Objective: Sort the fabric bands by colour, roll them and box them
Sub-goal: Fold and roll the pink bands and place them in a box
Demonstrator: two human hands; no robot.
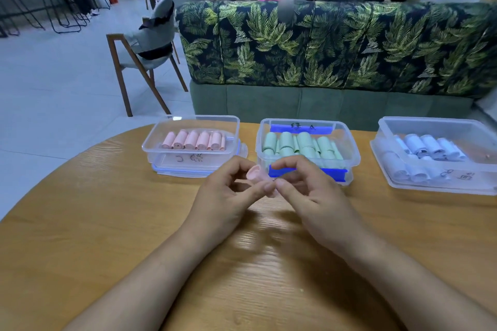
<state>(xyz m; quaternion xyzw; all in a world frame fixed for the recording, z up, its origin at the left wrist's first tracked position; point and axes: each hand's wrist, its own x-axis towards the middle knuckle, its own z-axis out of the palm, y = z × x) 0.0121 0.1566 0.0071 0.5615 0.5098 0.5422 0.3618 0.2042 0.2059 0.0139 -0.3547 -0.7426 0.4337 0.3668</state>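
Wooden table (80, 250) is carrying everything, and three clear plastic boxes are sitting along its far edge.

Boxes, one colour each, so the sorting is looking done:
- pink box (158, 142) at 11 o'clock
- green box (352, 148) at 12 o'clock
- pale-blue box (384, 126) at 2 o'clock

Rolled and boxed:
- pink rolls (192, 140): five are showing clearly in one row, with a possible sixth at the row's right end
- green rolls (304, 142): they are overlapping in two rows, roughly eight, and I can't get an exact count
- pale-blue rolls (427, 146): about four are lying behind and four in front, with blurred edges

Left hand (228, 193) and right hand (317, 196) are meeting at centre table, just in front of the green box. Both are curling their fingers and pinching one pink band (255, 173) between the fingertips. It is looking mostly rolled, with the coil end facing 11 o'clock.

Judgement: the task is nearing its end. This pink band is the only unboxed one I'm seeing. What's remaining is finishing the roll and dropping it into the pink box at 11 o'clock. All three boxes are standing open, and whether lids are needed I can't tell.
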